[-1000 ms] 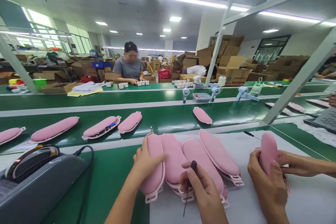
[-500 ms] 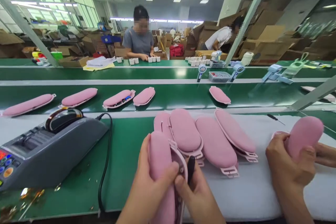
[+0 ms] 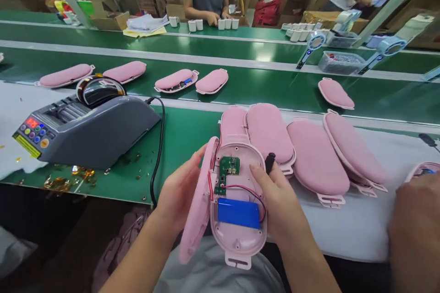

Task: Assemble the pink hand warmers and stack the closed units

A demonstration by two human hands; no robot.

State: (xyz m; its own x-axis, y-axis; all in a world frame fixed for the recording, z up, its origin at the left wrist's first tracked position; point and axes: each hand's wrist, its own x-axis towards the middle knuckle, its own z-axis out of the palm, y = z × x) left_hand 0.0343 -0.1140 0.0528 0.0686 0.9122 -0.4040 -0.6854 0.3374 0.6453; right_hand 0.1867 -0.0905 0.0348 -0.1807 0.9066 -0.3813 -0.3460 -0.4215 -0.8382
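Note:
A pink oblong casing lies opened like a book between my hands. My left hand point(image 3: 175, 192) grips its padded cover point(image 3: 197, 219), tilted up on the left. With the thumb inside the rim, my right hand point(image 3: 280, 197) holds the shell point(image 3: 240, 240) and also keeps a black-handled screwdriver point(image 3: 270, 162), whose tip is hidden. Inside the shell are a green circuit board point(image 3: 229, 166) and a blue battery point(image 3: 238, 213), joined by red and black wires. Thin red wires run to the cover. Just beyond, several closed pink casings point(image 3: 270, 130) lie overlapping.
A grey tape dispenser point(image 3: 99, 130) with a black cable point(image 3: 161, 146) stands left, near scraps of amber tape point(image 3: 65, 181). More pink casings point(image 3: 211, 81) sit along the green conveyor point(image 3: 268, 89). A co-worker's hand point(image 3: 415, 219) is at right; another person works opposite.
The casing has been swung open, exposing the board and battery. My left hand has shifted left with the cover. The view has tilted down, and the co-worker's hand at right has lowered.

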